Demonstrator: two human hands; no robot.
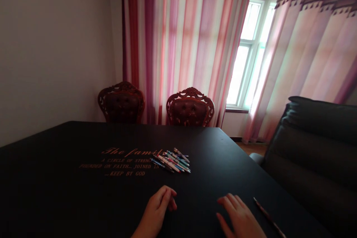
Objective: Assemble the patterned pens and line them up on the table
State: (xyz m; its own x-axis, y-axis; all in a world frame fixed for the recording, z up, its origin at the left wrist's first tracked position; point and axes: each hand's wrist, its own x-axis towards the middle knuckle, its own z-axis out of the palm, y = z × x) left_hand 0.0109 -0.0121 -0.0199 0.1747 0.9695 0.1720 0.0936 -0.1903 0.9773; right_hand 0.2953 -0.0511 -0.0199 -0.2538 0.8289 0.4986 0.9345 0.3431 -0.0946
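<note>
The pile of pens (170,163) lies overlapping at mid-table, at the right end of the printed lettering (120,166). The left hand (158,208) is on the near side of the pile, apart from it; its fingers curl inward, and whether the fingertips meet cannot be told. The right hand (238,215), at near right, has thumb and fingers apart, nothing visible between them. To its right lies a slim item (268,216), probably a pen. Step, as judged: hands positioned, no pen visibly gripped. Picking from the pile calls for a far-side reach and a narrow pinch. Beyond the table (50,178) stand two carved chairs (190,111).
</note>
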